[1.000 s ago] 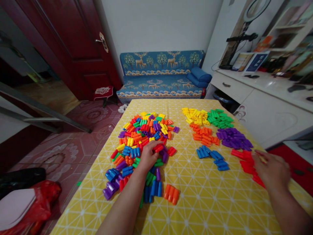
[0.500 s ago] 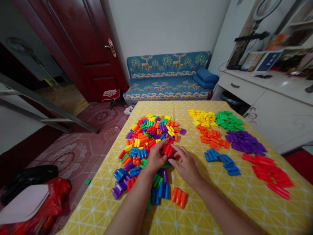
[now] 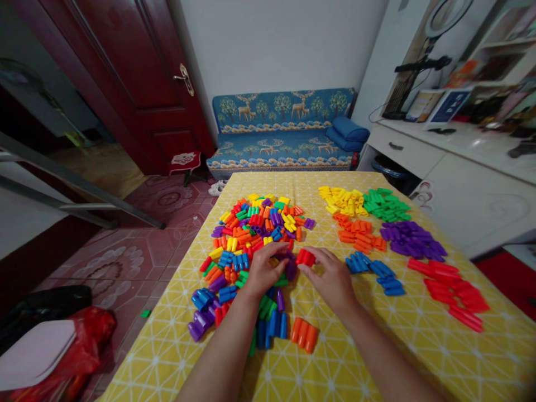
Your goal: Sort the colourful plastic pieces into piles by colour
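The table (image 3: 377, 357) with its yellow patterned cloth carries everything, so I place things from the big mixed heap of blocks (image 3: 251, 240) on its left half. To the right of that heap lie the sorted groups: yellow pile (image 3: 341, 200) and green pile (image 3: 387, 205) farthest from me, orange pile (image 3: 360, 234) and purple pile (image 3: 412, 240) next, then blue pile (image 3: 374, 269) and red row (image 3: 450, 290) nearest the right edge.

A second ago my right hand (image 3: 335, 282) was out over the red row, well away from the heap; now it has come across to the heap's near right edge and meets my left hand (image 3: 263, 271) there. The red block (image 3: 305, 257) that my left fingers gripped earlier now sits at my right fingertips, which pinch it just above the cloth. My left hand has let it go and lies curled on the heap's near edge, touching loose blocks, closed on nothing that I can see. To me that reads as a hand-over: one more red piece is out of the heap and on the side of the sorted groups

A small orange cluster (image 3: 304, 334) lies apart, nearer me than the heap
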`<state>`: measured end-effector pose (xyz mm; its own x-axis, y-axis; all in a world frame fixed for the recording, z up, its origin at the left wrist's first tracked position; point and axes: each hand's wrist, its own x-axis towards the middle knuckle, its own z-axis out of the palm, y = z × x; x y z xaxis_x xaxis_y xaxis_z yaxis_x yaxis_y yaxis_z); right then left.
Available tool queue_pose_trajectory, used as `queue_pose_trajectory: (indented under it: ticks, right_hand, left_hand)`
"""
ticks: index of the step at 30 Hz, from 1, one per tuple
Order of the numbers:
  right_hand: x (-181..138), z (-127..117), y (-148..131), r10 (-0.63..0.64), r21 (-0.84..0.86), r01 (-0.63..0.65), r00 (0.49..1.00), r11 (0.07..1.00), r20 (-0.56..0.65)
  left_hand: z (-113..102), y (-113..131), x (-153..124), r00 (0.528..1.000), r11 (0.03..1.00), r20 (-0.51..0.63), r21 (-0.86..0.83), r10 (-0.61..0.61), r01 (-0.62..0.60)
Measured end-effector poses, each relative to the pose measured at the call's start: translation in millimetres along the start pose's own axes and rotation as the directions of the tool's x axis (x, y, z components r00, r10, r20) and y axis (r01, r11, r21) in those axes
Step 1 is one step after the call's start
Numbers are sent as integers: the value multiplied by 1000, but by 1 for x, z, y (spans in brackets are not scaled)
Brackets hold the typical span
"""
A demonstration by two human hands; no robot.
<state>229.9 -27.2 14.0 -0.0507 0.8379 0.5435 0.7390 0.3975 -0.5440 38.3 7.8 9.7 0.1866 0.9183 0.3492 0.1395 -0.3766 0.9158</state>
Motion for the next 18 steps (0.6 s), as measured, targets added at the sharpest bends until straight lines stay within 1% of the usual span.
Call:
queue_pose_trajectory:
  ticks: [2, 3, 5, 7, 8, 10, 11, 13, 16, 18]
  right_hand:
    - [-5, -30, 27, -37, -156, 19, 993, 987, -110]
    - [-8, -47, 43, -50, -244, 7, 984, 970, -169]
    - [-18, -84, 78, -46, -389, -70, 958, 918, -281]
    - [-31, -117, 113, -44, -553, -165, 938, 816, -344]
    - [-39, -131, 129, -37, -607, -224, 921, 763, -387]
    - [-54, -151, 156, 9, -651, -324, 899, 687, -438]
    - [-61, -157, 167, 33, -650, -364, 886, 666, -463]
    - [-71, -161, 183, 60, -637, -399, 873, 660, -485]
    - [-78, -153, 195, 24, -632, -358, 881, 688, -473]
    - [-77, -145, 197, 10, -649, -315, 904, 693, -428]
  left_hand:
    - [-1, 2, 2, 999, 999, -25, 46, 25, -24]
    - [-1, 3, 2, 999, 997, -23, 67, 44, -43]
    - [-1, 3, 3, 996, 990, -3, 110, 89, -88]
    - [0, 2, 4, 990, 978, 17, 158, 137, -138]
    - [0, 1, 4, 988, 971, 22, 180, 156, -157]
    - [0, -2, 3, 983, 961, 26, 211, 179, -181]
    - [1, -4, 3, 982, 958, 28, 220, 185, -187]
    - [1, -6, 3, 981, 954, 26, 228, 194, -195]
    - [0, -6, 4, 980, 952, 26, 233, 200, -200]
    - [0, -5, 4, 980, 952, 31, 235, 195, -197]
